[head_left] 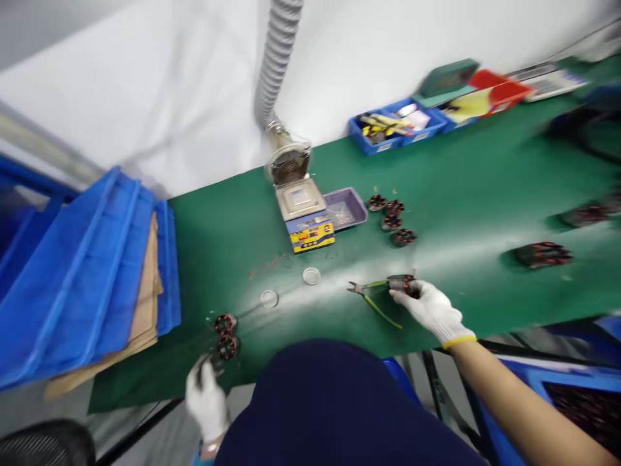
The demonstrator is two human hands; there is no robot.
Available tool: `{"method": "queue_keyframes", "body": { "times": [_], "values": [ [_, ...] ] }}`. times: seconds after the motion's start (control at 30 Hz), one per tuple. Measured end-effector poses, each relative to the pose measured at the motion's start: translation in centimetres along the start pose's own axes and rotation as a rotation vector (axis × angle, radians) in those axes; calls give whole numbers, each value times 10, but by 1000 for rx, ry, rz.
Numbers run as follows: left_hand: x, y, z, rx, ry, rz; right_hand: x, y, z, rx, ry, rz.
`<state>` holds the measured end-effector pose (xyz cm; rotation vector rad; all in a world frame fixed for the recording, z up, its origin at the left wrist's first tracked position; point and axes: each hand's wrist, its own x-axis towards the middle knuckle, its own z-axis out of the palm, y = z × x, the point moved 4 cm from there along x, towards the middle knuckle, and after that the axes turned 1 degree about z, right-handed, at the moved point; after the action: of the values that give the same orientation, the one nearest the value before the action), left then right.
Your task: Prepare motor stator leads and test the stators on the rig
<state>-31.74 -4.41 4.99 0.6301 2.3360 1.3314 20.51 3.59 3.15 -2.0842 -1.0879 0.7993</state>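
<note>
The right hand (429,307), in a white glove, was right of the middle in the lower half. Its fingers pinched a dark round part (400,283) with red-brown bits on it. The fingers hid some of its right end. The pliers (358,288) lay just left of it, and the tip of one green handle met the part; I could not tell if they touched.

The left hand (207,398), gloved too, was at the lower left, by the green table's (218,246) front edge. It was blurry. Something dark was at its fingertips, but I could not tell what it was, or if the fingers squeezed it. Two dark rings (226,335) sat just above that hand.

Two little white dishes (291,288) lay near the middle, below a yellow and blue box (312,236). A purple tray (347,208) sat beside the box, which hid its left end. The dark things (589,213) at the far right were smeary, and the frame cut some off.
</note>
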Motion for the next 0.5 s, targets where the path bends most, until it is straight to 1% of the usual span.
{"method": "queue_keyframes", "body": {
  "times": [0.03, 0.07, 0.1, 0.13, 0.17, 0.2, 0.23, 0.27, 0.3, 0.33, 0.4, 0.5],
  "values": [
    [-12, 16, 17, -102, -200, -8, -11, -14, 23, 71, -94, -25],
    [-25, 33, 38, -204, -408, -47, -23, -30, 45, 137, -189, -46],
    [-41, 48, 63, -310, -685, -142, -36, -48, 65, 199, -293, -69],
    [-57, 61, 86, -386, -951, -290, -48, -67, 83, 254, -403, -104],
    [-68, 73, 105, -394, -1085, -369, -61, -88, 97, 300, -523, -150],
    [-77, 82, 120, -398, -1187, -430, -72, -108, 107, 330, -631, -212],
    [-88, 91, 132, -439, -1368, -523, -82, -126, 114, 332, -706, -289],
    [-93, 99, 140, -533, -1412, -538, -88, -142, 116, 309, -741, -380],
    [-94, 105, 144, -592, -1366, -513, -93, -156, 117, 267, -730, -483],
    [-97, 108, 144, -620, -1351, -509, -96, -167, 115, 217, -680, -589],
    [-99, 112, 139, -664, -1240, -497, -101, -181, 110, 142, -521, -794],
    [-100, 114, 127, -728, -1102, -518, -111, -193, 105, 64, -265, -1063]
  ]
}}
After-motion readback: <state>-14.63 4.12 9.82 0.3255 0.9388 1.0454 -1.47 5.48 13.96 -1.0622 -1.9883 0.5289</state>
